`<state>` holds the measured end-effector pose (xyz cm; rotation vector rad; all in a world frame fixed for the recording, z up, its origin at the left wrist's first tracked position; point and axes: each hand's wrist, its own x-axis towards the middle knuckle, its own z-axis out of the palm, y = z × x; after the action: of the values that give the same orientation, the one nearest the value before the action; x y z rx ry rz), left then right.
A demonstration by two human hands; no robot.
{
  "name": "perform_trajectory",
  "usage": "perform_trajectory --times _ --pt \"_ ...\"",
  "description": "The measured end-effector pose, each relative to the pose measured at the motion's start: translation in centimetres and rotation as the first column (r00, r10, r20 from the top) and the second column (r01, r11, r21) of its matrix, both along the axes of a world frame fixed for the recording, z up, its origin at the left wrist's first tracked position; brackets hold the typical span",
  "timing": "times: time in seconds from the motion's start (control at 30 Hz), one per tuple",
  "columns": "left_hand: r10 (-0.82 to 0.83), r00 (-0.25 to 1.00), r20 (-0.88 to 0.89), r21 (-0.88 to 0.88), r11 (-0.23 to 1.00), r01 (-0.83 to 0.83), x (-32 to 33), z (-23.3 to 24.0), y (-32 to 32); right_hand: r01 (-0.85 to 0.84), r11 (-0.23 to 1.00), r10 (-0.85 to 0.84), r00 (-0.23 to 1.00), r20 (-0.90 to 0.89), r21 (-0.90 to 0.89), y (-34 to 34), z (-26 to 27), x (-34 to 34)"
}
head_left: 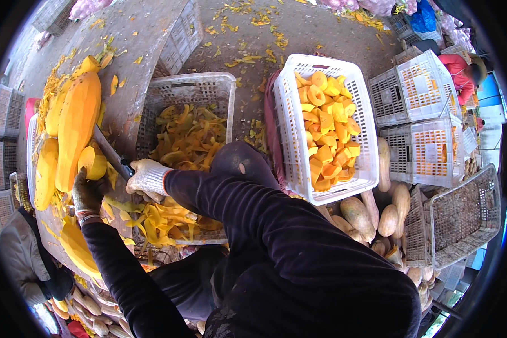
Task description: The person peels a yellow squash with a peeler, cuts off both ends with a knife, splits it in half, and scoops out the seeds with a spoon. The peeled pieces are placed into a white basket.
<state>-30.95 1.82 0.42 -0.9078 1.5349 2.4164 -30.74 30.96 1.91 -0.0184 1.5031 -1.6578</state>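
Note:
My right hand [147,177], in a white knitted glove, grips the dark handle of a knife [109,150]. Its blade slants up and left beside a cut piece of peeled squash [94,162]. My left hand [88,194], in a soiled glove, rests its fingers against the lower side of that piece. A long peeled orange squash [79,126] lies just beyond, with a yellower squash [46,173] to its left. Another peeled squash [78,247] sits nearer to me, partly hidden by my left sleeve. Thin peelings surround them on the worktop [129,84].
A crate [232,110] of peelings stands right of the worktop. Beyond my knee, a white plastic crate [369,160] holds squash chunks [327,126]. Unpeeled squashes [357,215] lie behind it, near stacked crates [426,88]. One person [458,74] is far right, another [25,253] at left.

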Motion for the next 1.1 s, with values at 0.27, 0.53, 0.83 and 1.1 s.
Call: perform_trajectory --times 0.27,0.53,0.83,1.1 --pt "0.083 0.991 -0.109 -0.017 0.996 -0.086 1.1 0.0 1.4 0.019 0.977 -0.007 0.998 0.059 -0.21 1.8 1.9 0.7" --pt "0.167 0.838 -0.519 -0.467 0.766 -0.442 10.3 2.8 4.6 0.094 0.993 -0.088 0.993 0.084 -0.068 1.4 5.3 1.6" --pt "0.075 0.997 -0.023 -0.984 0.176 -0.036 20.3 3.8 8.8 -0.061 0.997 0.068 0.986 -0.15 0.054 0.2 4.0 6.7" --pt "0.129 0.99 -0.063 -0.984 0.158 -0.083 20.8 3.6 9.0 -0.06 0.946 0.309 0.46 -0.832 0.318 -1.2 9.2 9.5"
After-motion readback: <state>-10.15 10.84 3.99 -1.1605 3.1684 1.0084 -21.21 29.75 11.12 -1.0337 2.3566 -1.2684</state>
